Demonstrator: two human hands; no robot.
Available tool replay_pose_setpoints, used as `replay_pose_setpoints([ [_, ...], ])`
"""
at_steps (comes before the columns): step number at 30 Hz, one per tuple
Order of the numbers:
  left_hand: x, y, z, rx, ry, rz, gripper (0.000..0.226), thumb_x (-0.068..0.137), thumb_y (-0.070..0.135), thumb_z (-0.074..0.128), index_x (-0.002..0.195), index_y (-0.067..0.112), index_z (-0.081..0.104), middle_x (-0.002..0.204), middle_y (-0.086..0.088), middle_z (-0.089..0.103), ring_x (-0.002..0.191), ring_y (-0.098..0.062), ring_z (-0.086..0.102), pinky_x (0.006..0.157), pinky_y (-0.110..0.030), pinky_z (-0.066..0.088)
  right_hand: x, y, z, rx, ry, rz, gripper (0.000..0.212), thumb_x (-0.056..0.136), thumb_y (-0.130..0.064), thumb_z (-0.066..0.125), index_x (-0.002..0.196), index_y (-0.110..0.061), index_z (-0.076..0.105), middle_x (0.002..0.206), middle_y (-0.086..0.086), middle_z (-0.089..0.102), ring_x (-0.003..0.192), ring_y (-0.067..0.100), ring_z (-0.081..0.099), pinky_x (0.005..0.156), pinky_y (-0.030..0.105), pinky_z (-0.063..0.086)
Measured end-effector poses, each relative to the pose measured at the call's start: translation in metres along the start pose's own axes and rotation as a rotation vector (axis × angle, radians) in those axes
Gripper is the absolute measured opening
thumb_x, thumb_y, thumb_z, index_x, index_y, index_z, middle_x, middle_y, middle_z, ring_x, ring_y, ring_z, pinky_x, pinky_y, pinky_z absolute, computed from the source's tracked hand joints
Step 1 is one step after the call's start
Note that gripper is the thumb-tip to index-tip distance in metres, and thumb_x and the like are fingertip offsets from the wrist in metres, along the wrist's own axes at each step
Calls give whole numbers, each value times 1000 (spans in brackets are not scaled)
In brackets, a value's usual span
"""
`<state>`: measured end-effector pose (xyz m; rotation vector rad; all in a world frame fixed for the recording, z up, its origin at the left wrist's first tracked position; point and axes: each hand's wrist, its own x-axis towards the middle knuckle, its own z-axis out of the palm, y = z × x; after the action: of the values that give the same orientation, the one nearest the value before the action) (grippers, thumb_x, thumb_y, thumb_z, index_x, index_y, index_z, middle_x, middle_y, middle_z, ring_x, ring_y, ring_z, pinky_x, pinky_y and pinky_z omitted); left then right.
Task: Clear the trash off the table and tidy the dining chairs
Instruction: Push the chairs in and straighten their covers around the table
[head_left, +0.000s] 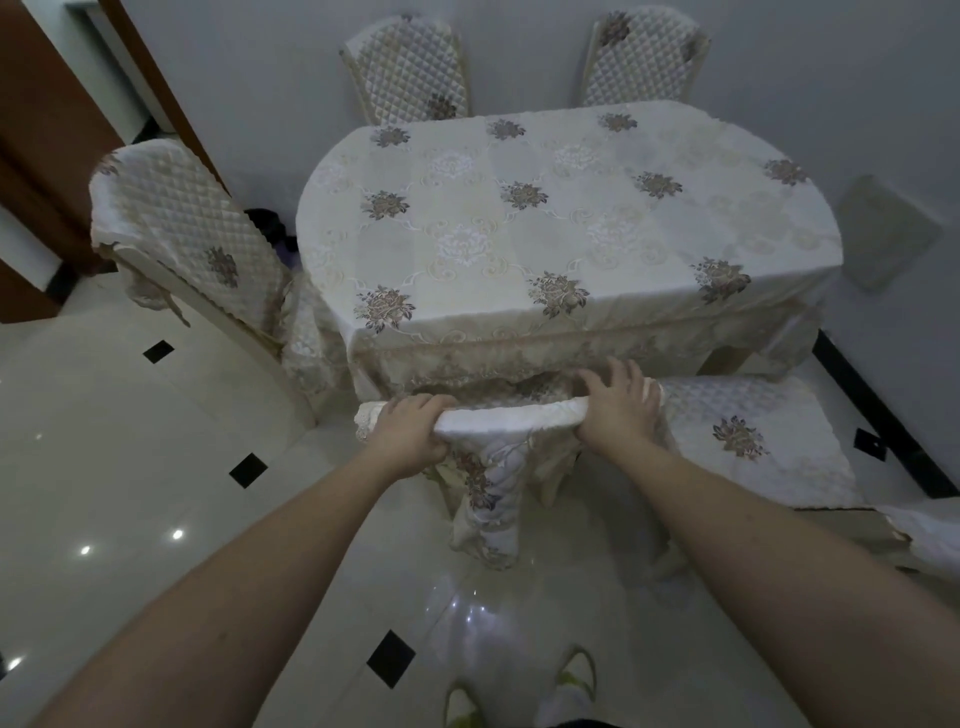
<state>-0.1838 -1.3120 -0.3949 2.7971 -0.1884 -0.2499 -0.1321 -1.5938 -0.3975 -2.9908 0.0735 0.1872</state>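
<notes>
A dining table (566, 228) under a cream floral cloth fills the middle of the view. Right in front of me stands a dining chair (511, 418) in a quilted cream cover, its seat tucked under the table's near edge. My left hand (408, 428) grips the left end of its top rail, fingers curled over the top. My right hand (618, 402) holds the right end, fingers spread over the rail. No trash shows on the tabletop.
Another covered chair (182, 223) stands angled at the table's left end. Two more chairs (410, 67) (644, 57) sit against the far wall. A fifth chair's seat (748, 441) lies at the right. Tiled floor (130, 441) spreads to the left; my feet show below.
</notes>
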Motion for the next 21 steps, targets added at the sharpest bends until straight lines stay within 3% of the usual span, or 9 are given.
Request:
replay_pose_setpoints([
  [3,-11,-3,1,32,35,88,58,82,52,62,134,30,46,130,5,53,122,-18,46,105,-40,31,-16,-17,10,347,84,405,66,86,-10,56,140,-41,35,159,5,9,146,27,2,114,49,4],
  [5,-12,-3,-1,62,50,109,52,86,53,58,131,28,49,126,3,57,116,-20,51,97,-40,39,-16,-21,19,450,51,479,51,99,-17,41,142,-43,33,161,6,5,147,26,0,115,46,4],
  [8,-8,1,-4,134,44,119,47,89,50,56,128,24,52,115,-3,60,105,-26,56,80,-37,44,-3,-8,26,471,-67,460,50,97,-39,40,146,-42,29,161,3,-4,147,23,-6,115,41,2],
  [13,-3,7,-7,250,36,142,47,93,52,48,131,24,48,112,-6,60,98,-28,59,69,-36,41,6,0,8,359,-158,284,54,86,-12,56,123,-50,50,160,9,-5,146,33,-5,115,49,9],
  [16,2,14,-5,275,41,129,50,93,55,46,133,25,47,113,-6,60,100,-28,60,65,-34,37,10,6,3,351,-144,252,51,86,-14,61,120,-51,52,160,8,-3,146,33,-6,115,50,13],
  [21,6,14,-4,311,17,137,52,92,55,48,135,25,46,114,-5,61,104,-28,59,69,-35,43,5,9,2,337,-121,186,58,81,-18,65,126,-50,46,160,5,3,146,32,-7,114,52,16],
])
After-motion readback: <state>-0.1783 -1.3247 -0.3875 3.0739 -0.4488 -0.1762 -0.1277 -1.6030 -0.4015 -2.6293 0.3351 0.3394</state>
